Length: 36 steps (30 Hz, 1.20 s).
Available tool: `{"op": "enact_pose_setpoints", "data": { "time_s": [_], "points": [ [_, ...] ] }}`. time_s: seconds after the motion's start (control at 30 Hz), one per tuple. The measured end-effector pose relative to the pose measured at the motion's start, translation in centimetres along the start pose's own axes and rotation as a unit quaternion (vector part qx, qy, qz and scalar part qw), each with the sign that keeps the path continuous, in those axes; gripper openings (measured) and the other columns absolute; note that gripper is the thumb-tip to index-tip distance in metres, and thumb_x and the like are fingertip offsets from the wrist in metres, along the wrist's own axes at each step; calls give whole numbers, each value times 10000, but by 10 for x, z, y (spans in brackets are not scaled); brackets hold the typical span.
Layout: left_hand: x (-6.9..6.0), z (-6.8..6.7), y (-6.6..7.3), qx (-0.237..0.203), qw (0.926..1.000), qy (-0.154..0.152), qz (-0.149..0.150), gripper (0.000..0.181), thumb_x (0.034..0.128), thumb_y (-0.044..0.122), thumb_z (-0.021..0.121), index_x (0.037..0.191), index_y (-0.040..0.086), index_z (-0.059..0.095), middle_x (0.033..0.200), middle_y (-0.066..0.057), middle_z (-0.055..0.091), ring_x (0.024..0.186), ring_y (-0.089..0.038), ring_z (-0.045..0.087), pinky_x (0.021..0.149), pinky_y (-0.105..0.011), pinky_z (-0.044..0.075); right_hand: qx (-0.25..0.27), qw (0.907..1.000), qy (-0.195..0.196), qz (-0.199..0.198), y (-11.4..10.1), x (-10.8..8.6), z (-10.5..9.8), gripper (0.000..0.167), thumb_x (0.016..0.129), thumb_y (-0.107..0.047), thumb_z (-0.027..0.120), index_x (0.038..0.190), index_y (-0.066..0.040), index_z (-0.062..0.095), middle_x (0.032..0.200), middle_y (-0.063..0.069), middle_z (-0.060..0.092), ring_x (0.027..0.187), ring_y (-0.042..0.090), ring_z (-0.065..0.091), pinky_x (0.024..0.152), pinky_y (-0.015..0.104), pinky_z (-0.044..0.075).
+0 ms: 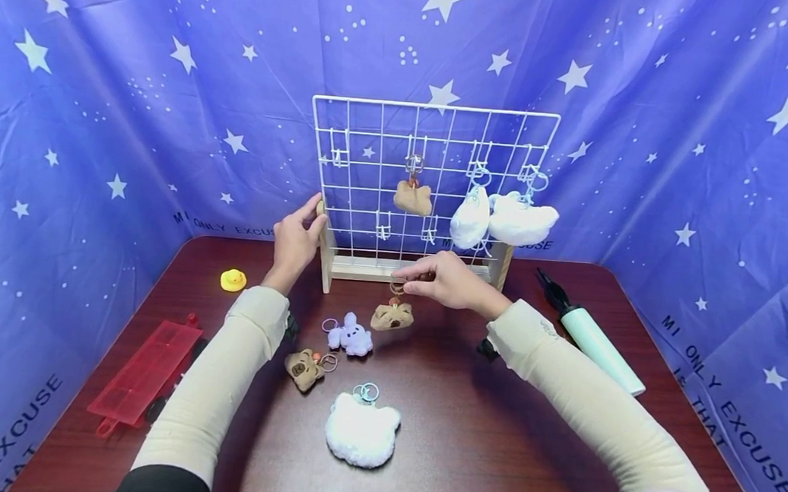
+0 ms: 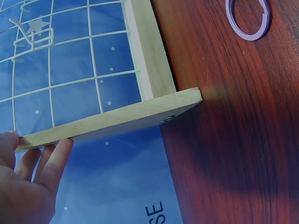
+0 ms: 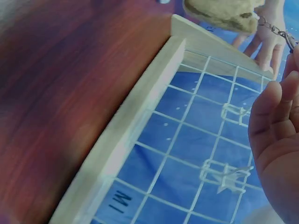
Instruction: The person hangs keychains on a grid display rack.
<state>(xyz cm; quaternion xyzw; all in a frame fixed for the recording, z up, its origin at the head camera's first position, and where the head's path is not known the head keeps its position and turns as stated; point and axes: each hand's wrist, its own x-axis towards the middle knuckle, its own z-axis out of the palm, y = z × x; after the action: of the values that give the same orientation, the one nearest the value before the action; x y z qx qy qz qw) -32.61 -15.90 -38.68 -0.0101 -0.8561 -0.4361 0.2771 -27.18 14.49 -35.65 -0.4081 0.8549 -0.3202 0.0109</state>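
My right hand (image 1: 456,282) pinches the ring of a brown plush keychain (image 1: 392,317), which hangs below the fingers in front of the rack's base. In the right wrist view that plush (image 3: 222,14) dangles from its chain beside my right hand (image 3: 280,121). My left hand (image 1: 296,245) grips the wooden side post (image 1: 326,253) of the white wire rack (image 1: 449,108); in the left wrist view, the thumb and fingertips of my left hand (image 2: 35,182) hold the post's edge (image 2: 117,111). On the rack hang a brown plush (image 1: 413,198) and two white plushes (image 1: 470,219) (image 1: 522,221).
On the table (image 1: 462,449) lie a lilac plush (image 1: 352,337), another brown plush (image 1: 304,369) and a white plush (image 1: 362,432). A yellow duck (image 1: 233,280) and a red tray (image 1: 145,373) are at left, a mint-green pump (image 1: 602,350) at right. Hooks (image 1: 383,231) sit low on the grid.
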Motion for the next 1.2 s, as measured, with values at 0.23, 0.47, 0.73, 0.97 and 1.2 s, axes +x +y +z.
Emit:
{"op": "enact_pose_setpoints", "data": {
  "time_s": [0.23, 0.47, 0.73, 0.97, 1.2],
  "points": [
    [1, 0, 0, 40, 10000, 38, 59, 436, 968, 252, 709, 1394, 314, 639, 1141, -98, 772, 850, -303, 755, 702, -415, 626, -9, 9998, 123, -147, -12, 17, -6, 255, 928, -165, 747, 1178, -129, 780, 1088, 59, 791, 840, 75, 670, 739, 254, 537],
    [0, 1, -1, 45, 10000, 52, 54, 437, 967, 248, 712, 1393, 313, 640, 1126, -79, 778, 822, -299, 750, 744, -421, 618, 94, 9997, 139, -172, -23, 32, -13, 254, 946, -156, 728, 1195, -145, 775, 1073, 47, 792, 538, 44, 429, 525, 234, 379],
    [0, 1, 0, 70, 9999, 60, 80, 437, 968, 251, 710, 1396, 299, 639, 1150, -79, 769, 896, -320, 749, 866, -435, 596, 184, 9993, 315, 37, -35, 51, -24, 252, 954, -165, 717, 1198, -134, 772, 1036, 56, 796, 554, 53, 473, 524, 234, 389],
    [-2, 0, 0, 62, 10000, 57, 22, 445, 964, 251, 714, 1397, 312, 635, 1161, -80, 766, 918, -321, 748, 863, -439, 597, 165, 9981, 598, 64, -41, 67, -35, 253, 951, -144, 717, 1196, -112, 769, 951, 91, 775, 578, 79, 494, 531, 227, 414],
    [-1, 0, 1, 90, 9999, 70, 67, 438, 969, 249, 708, 1398, 298, 637, 1179, -77, 759, 1015, -318, 736, 918, -453, 577, 161, 9954, 871, 375, -50, 86, -48, 247, 954, -166, 715, 1192, -163, 778, 844, 58, 749, 645, 121, 528, 554, 234, 410]
  ]
}}
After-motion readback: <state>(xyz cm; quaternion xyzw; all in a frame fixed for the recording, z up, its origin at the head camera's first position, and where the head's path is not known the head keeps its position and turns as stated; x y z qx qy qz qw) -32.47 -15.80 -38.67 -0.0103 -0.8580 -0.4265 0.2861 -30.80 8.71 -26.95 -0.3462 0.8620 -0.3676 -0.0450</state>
